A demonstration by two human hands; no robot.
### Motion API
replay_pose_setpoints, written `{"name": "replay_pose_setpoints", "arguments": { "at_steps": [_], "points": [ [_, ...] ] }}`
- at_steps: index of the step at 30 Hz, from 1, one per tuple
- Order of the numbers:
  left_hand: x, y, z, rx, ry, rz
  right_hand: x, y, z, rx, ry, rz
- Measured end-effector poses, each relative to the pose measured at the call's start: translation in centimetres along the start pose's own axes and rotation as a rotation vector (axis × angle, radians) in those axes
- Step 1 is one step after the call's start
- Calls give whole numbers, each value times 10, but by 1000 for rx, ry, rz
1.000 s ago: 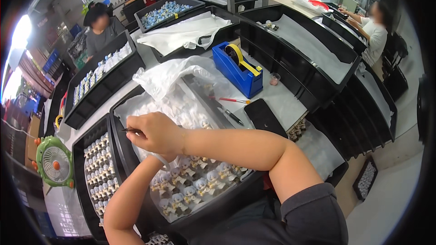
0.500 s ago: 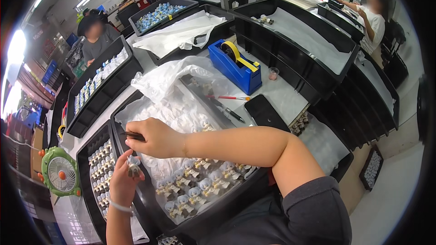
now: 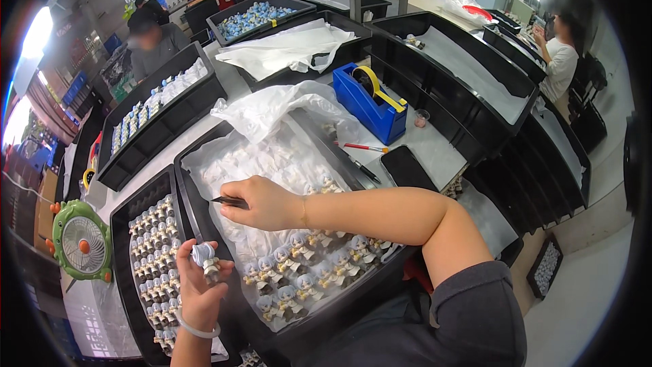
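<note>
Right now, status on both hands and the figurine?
Left hand shut on figurine, raised over the left tray. Right hand pinching dark tool. Nothing between them.

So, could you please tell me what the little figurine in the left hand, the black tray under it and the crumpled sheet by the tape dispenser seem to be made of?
The figurine looks like moulded plastic, painted matt: pale hair, brown body. The black tray appears to be thin rigid plastic, with a smooth rim and slight sheen. The crumpled sheet is probably thin translucent plastic film: it wrinkles and glints. The left hand holds the figurine.
</note>
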State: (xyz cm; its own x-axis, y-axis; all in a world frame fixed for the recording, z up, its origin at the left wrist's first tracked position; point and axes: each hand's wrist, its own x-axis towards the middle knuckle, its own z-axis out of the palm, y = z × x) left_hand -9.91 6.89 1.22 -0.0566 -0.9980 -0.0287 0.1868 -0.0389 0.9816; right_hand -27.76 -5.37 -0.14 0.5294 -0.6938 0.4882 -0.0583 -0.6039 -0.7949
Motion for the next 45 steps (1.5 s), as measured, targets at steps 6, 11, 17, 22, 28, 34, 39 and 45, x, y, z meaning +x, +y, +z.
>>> {"name": "replay_pose_setpoints", "arguments": {
  "at_steps": [6, 11, 17, 22, 28, 34, 39, 45],
  "points": [
    [-3, -7, -15, -102, 2, 100, 5, 3, 12, 16, -23, 42],
    [4, -2, -13, -14, -155, 218, 1, -5, 5, 57, -67, 148],
    [-5, 7, -20, 833, -54, 499, 3, -9, 9, 59, -121, 215],
    [-7, 8, -16, 1235, 39, 583, 0, -10, 7, 114, -125, 248],
    [-7, 4, -17, 1285, 66, 602, 2, -5, 7, 74, -153, 225],
    [-1, 32, -42, 702, 94, 380, 3, 6, 6, 150, -104, 235],
    [-41, 85, -126, 1070, -107, 152, 3, -2, 8, 215, -123, 204],
    [-111, 27, -179, 1692, -52, -421, 6, -10, 8, 258, -77, 155]
  ]
}}
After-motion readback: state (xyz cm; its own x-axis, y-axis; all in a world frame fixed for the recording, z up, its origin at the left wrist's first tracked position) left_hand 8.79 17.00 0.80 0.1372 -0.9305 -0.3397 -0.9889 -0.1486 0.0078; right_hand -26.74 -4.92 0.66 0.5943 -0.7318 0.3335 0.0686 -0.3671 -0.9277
